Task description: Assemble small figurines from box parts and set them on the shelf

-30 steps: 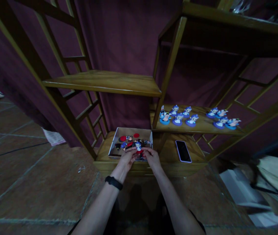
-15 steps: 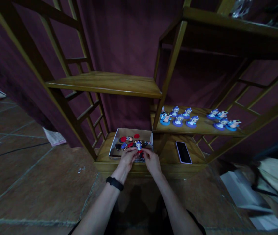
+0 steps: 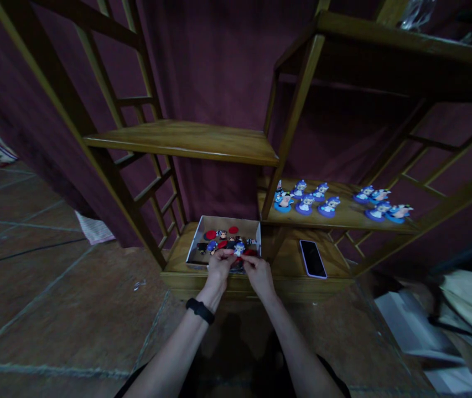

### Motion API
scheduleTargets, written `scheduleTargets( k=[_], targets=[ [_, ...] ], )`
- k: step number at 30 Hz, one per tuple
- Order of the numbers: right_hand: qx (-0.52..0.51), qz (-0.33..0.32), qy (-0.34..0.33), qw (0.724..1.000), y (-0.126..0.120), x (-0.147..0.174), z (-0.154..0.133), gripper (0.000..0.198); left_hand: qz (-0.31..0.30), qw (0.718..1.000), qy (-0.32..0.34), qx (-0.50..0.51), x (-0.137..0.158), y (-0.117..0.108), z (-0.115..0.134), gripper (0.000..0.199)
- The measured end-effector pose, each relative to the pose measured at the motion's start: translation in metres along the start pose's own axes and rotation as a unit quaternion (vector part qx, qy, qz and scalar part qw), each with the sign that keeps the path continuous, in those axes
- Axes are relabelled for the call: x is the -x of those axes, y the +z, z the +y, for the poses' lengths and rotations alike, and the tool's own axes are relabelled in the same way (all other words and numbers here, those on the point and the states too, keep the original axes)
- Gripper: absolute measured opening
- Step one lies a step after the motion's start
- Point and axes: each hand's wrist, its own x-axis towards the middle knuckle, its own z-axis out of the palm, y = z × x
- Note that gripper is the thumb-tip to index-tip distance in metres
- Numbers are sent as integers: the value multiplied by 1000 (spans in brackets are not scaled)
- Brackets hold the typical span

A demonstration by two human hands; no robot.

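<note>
My left hand [image 3: 219, 268] and my right hand [image 3: 259, 272] meet over the front edge of an open cardboard box [image 3: 227, 223] on the lowest wooden shelf. Between the fingertips of both hands sits a small figurine [image 3: 239, 249] with a blue head on a red round base. The box holds several more small figurines and loose red discs [image 3: 210, 235]. A black band is on my left wrist.
Several blue-based figurines [image 3: 306, 202] stand on the middle shelf at right, with another group [image 3: 380, 203] further right. A phone [image 3: 312, 258] lies face up on the lowest shelf. An upper shelf [image 3: 186, 141] is bare. Papers and boxes [image 3: 426, 326] lie on the tiled floor at right.
Both hands stayed at the box holding the figurine; the figurine tilted slightly to the right and the view shifted a little.
</note>
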Motion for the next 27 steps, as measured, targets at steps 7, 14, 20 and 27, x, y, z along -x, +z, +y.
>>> scheduleTargets(
  k=[7,14,20,27],
  targets=[
    [-41,3,8,999,4,2,1,31,10,1000,11,0,1,-2,-4,26],
    [-177,45,59,981,14,-5,11,22,-4,997,-33,67,0,-2,3,41],
    [-373,38,145,916,16,-11,11,30,-42,993,-94,59,6,2,5,31],
    [-426,-17,144,893,0,-8,-1,35,-64,988,-129,54,12,4,12,21]
  ],
)
